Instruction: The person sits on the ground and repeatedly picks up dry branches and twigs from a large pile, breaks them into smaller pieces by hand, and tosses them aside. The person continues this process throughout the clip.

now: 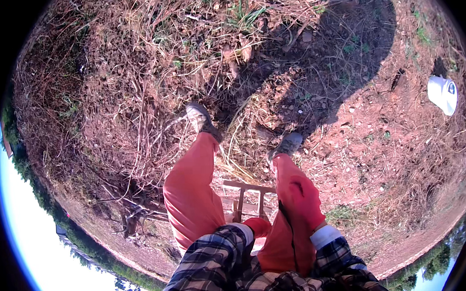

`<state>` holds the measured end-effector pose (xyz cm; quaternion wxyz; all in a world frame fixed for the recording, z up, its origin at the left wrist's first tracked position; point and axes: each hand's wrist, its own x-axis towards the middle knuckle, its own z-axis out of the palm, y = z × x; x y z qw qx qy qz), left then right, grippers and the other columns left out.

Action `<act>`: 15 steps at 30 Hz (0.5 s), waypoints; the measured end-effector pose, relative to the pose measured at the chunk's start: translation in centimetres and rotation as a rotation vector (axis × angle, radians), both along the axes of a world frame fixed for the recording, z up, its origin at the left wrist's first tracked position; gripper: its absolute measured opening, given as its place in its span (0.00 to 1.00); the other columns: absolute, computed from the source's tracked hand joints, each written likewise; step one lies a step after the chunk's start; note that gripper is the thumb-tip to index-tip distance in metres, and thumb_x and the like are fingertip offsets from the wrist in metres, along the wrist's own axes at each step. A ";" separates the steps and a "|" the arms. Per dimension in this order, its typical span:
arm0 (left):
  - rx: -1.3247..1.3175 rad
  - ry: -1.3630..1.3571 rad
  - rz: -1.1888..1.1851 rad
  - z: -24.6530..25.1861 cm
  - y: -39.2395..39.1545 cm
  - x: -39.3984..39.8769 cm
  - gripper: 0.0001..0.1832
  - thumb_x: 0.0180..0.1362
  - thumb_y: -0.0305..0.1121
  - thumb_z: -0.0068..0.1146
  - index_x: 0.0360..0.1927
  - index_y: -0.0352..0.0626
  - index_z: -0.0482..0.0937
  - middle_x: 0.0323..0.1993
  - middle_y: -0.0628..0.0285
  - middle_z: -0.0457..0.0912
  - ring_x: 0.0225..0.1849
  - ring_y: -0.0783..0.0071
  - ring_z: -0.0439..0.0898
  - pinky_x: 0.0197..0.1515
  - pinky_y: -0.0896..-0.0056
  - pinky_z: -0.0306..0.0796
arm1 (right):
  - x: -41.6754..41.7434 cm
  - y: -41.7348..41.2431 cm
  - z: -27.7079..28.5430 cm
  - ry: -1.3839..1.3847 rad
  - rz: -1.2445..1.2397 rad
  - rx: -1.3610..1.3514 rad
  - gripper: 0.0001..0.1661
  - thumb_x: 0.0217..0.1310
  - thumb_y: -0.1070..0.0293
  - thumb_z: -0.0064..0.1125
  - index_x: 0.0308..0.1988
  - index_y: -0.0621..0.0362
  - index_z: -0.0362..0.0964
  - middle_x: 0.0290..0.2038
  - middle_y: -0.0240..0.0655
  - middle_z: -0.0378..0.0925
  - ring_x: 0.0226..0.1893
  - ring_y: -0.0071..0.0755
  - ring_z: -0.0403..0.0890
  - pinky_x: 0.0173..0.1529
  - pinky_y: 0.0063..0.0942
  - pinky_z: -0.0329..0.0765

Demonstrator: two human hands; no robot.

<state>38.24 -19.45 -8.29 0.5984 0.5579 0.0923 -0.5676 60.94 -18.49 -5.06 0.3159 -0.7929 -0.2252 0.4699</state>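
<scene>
My left hand, in a red glove, is between my thighs, close to the wooden frame with crossbars. Part of it is hidden by the plaid sleeve, and its grip cannot be made out. In another red glove, my right hand rests against the orange-red trouser leg on the right. Its fingers blend into the cloth, so their pose is unclear. Both worn shoes, the left one and the right one, stand apart on the ground. The frame's lower part is hidden.
Dry grass and stalks cover reddish soil. A woody stump with bare branches is at lower left. Far right is a white bucket-like container. A large shadow crosses the upper right. Trees line the field's edge.
</scene>
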 end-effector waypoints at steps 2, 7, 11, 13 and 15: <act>0.035 -0.005 0.003 0.9 3.0 1.6 0.15 0.49 0.41 0.51 0.34 0.43 0.81 0.36 0.49 0.80 0.41 0.50 0.78 0.42 0.55 0.71 | 0.6 1.2 0.2 0.029 0.048 0.010 0.12 0.53 0.68 0.55 0.40 0.58 0.71 0.36 0.43 0.76 0.38 0.47 0.77 0.42 0.35 0.73; -0.064 0.112 -0.010 -1.9 9.7 3.5 0.22 0.45 0.49 0.58 0.37 0.43 0.80 0.38 0.52 0.80 0.43 0.51 0.77 0.44 0.55 0.70 | 2.1 7.8 2.9 0.014 0.065 -0.188 0.12 0.54 0.72 0.54 0.41 0.62 0.71 0.37 0.43 0.77 0.40 0.40 0.77 0.44 0.30 0.73; 0.023 -0.111 0.114 -4.4 12.6 1.5 0.23 0.43 0.52 0.61 0.35 0.44 0.81 0.35 0.50 0.80 0.42 0.51 0.78 0.43 0.55 0.71 | 2.7 13.3 6.3 0.008 0.000 -0.286 0.12 0.53 0.71 0.55 0.40 0.61 0.71 0.35 0.41 0.77 0.37 0.40 0.78 0.42 0.29 0.74; 0.032 -0.092 0.198 -5.8 16.1 3.2 0.23 0.43 0.51 0.61 0.36 0.42 0.81 0.35 0.48 0.80 0.41 0.50 0.78 0.42 0.55 0.71 | 3.5 19.2 6.1 -0.002 -0.013 -0.144 0.12 0.52 0.74 0.55 0.40 0.62 0.71 0.34 0.40 0.77 0.36 0.36 0.78 0.41 0.26 0.74; -0.049 -0.060 0.294 -10.5 14.4 2.5 0.21 0.46 0.48 0.59 0.35 0.41 0.80 0.36 0.46 0.79 0.39 0.50 0.78 0.40 0.54 0.71 | 3.8 23.3 5.3 0.050 -0.035 -0.073 0.12 0.51 0.78 0.56 0.40 0.62 0.71 0.34 0.38 0.77 0.35 0.32 0.78 0.39 0.23 0.73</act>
